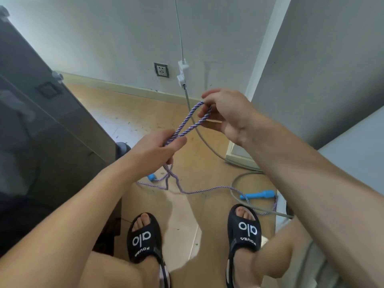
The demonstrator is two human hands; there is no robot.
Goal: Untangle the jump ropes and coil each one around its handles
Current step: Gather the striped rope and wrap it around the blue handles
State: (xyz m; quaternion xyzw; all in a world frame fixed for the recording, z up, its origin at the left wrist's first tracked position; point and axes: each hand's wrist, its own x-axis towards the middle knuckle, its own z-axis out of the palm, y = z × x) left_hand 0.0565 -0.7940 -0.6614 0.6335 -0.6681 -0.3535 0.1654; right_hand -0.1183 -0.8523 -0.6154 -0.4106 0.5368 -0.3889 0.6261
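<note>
Rope (188, 123) loop between both hands' fingertips (pinched taut)

Both black slides (145, 240) read "alo" — smaller letters beneath, not clearly legible.

Head view, looking steeply down.
Close over both forearms, it faces the wooden floor (145, 113) and the wall (124, 38) ahead.
</note>
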